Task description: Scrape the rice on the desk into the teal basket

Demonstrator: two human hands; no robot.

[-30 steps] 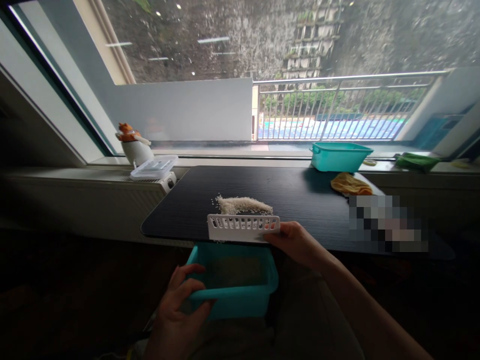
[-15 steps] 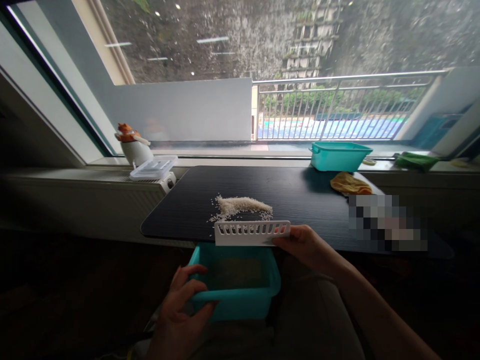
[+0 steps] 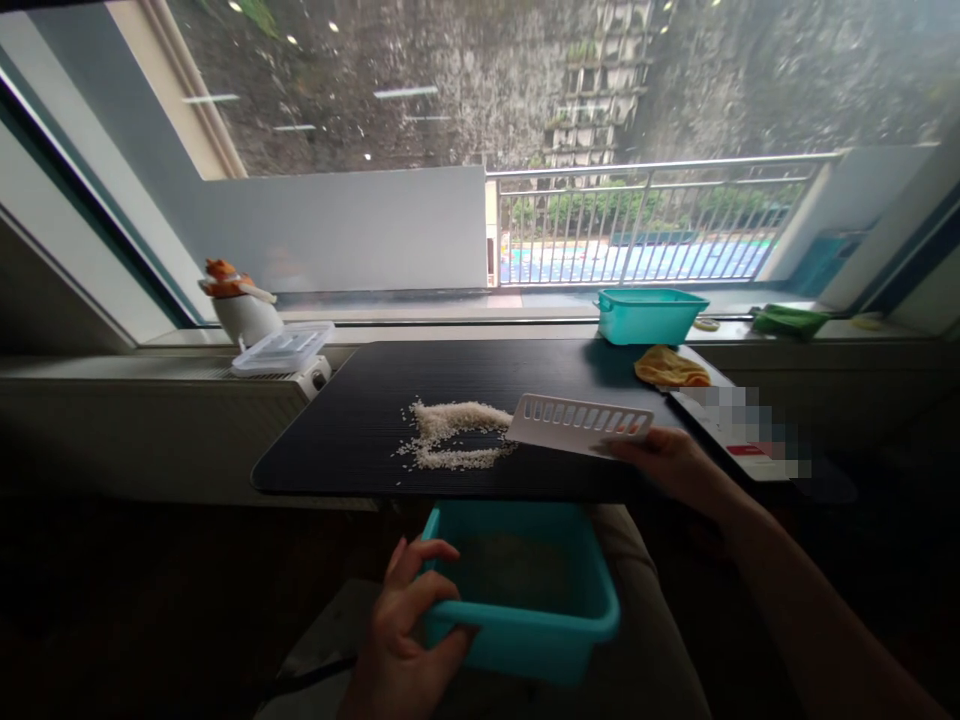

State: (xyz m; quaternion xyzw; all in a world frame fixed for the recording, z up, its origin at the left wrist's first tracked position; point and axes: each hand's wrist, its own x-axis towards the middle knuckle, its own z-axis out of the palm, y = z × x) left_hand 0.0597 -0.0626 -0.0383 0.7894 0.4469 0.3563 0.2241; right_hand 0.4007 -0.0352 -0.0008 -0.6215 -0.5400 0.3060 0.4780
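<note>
My right hand (image 3: 671, 460) grips one end of a white slotted plastic divider (image 3: 559, 432), holding it tilted over the black table. The divider's far end is at the right edge of a pile of white rice (image 3: 461, 415), which has loose grains scattered round it. Below the table's front edge, my left hand (image 3: 420, 610) is closed on the left rim of a turquoise plastic bin (image 3: 525, 625). Something pale lies in the bin's dim bottom; I cannot make out what it is.
At the table's (image 3: 315, 450) back right stands another turquoise bin (image 3: 652, 318). A yellow cloth (image 3: 671, 367) lies before it, beside a partly blurred flat white thing (image 3: 750, 455). On the left, a clear plastic lid (image 3: 285, 348) and a white pot (image 3: 247, 315) with an orange figure stand by the window.
My right hand has moved the divider right and up, from the table's front edge to beside the rice. My left hand and the bin have shifted right in view, as the camera turned slightly.
</note>
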